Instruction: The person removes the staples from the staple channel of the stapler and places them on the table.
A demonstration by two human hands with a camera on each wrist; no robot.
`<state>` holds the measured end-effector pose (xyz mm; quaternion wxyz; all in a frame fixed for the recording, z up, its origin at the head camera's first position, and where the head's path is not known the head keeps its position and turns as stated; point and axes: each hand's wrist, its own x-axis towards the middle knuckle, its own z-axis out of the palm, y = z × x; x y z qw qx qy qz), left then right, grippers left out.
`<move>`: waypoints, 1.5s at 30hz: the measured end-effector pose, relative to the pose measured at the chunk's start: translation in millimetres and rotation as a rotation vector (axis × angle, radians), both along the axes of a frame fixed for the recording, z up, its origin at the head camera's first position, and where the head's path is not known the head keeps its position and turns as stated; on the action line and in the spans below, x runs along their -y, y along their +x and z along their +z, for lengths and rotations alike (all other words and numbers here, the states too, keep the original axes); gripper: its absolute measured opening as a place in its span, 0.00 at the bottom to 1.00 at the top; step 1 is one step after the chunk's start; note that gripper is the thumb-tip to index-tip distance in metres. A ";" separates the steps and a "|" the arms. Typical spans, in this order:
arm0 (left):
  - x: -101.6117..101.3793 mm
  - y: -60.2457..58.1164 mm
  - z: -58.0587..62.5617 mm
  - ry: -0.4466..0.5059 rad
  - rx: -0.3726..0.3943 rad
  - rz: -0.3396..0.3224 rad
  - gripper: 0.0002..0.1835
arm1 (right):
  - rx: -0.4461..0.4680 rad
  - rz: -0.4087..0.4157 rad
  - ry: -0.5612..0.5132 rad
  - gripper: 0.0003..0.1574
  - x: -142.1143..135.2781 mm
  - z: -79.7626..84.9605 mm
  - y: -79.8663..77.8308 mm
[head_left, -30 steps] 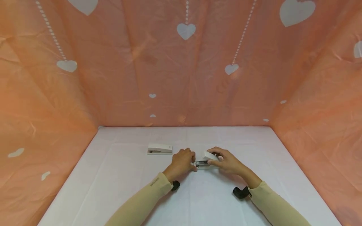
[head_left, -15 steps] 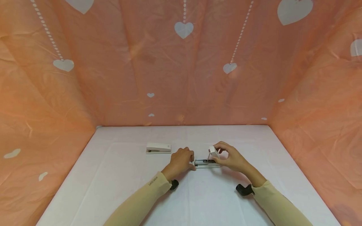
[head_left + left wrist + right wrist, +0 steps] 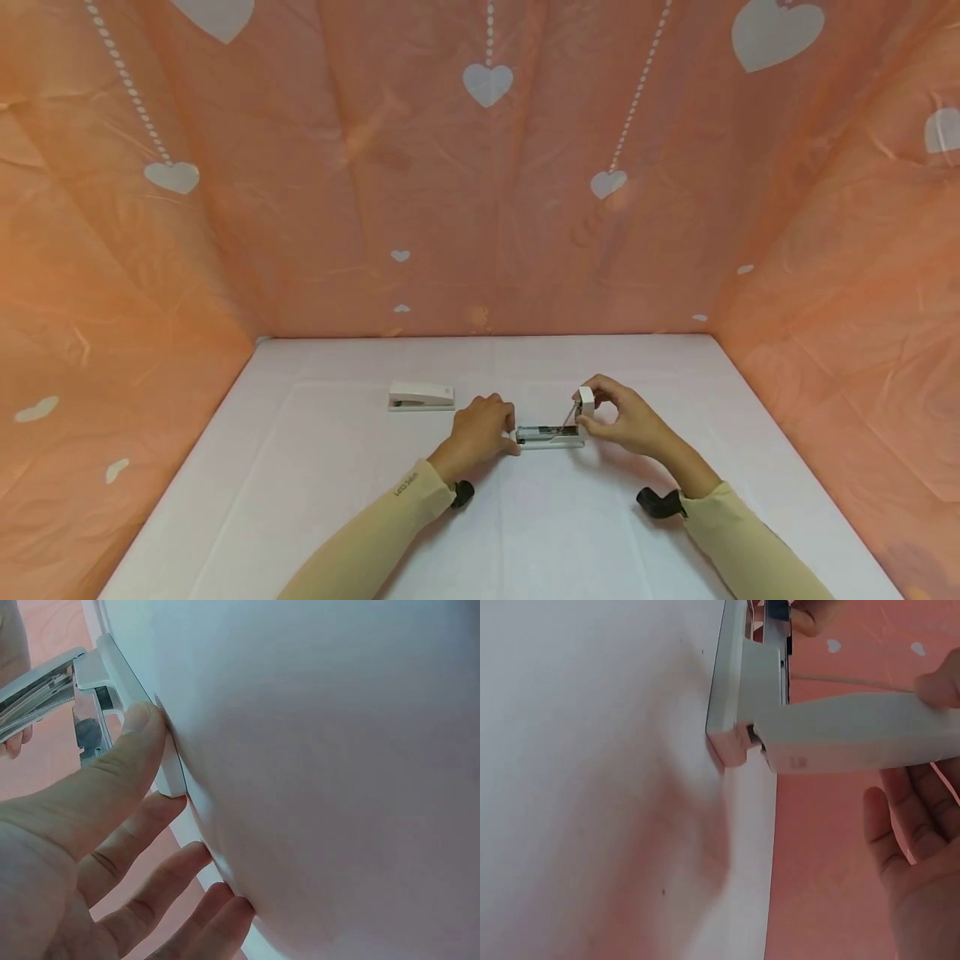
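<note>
A: What is happening on the table (image 3: 375,517)?

B: Two bare hands are working on a white stapler (image 3: 551,444), which is lying a little right of centre. The left hand (image 3: 480,423) is pinching one end of its base between thumb and index finger. The right hand (image 3: 628,419) is gripping the raised lid (image 3: 587,402) at the other end, so the hands are working apart, with the tray (image 3: 534,432) showing between them.

A: And what is changing?

B: The lid is swinging up and back. A second ago it was slanting low over the tray; now it is standing roughly upright (the right wrist view is showing its hinge close up), and the right hand is sitting farther right. A thin rod (image 3: 570,414) is running slantwise from lid to tray.

A: What is that meaning for the work?

B: The tray is lying uncovered, so, in my judgement, its inside is becoming easier to reach, while the left hand is probably steadying the base. Whether staples are lying inside, I cannot tell.

A: Anything nearby?

B: A second stapler (image 3: 422,396), lid down, is resting farther back and left, and an orange-pink cloth (image 3: 480,208) with pale hearts is hanging behind
</note>
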<state>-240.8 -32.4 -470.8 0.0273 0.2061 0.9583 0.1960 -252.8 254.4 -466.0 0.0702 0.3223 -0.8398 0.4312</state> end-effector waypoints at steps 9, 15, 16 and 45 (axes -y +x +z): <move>0.8 -0.3 0.1 -0.010 0.002 -0.001 0.18 | 0.010 0.032 -0.033 0.18 -7.3 0.2 -1.7; 0.4 -0.6 -1.0 -0.016 -0.001 -0.004 0.18 | 0.030 0.018 -0.014 0.18 -11.6 0.3 -0.3; -0.2 -0.4 -1.0 -0.015 -0.003 -0.005 0.18 | 0.032 0.015 -0.008 0.18 -12.8 0.5 0.2; -0.6 -0.3 -1.0 -0.054 -0.020 -0.010 0.18 | 0.058 -0.085 0.159 0.16 -61.8 -0.7 6.1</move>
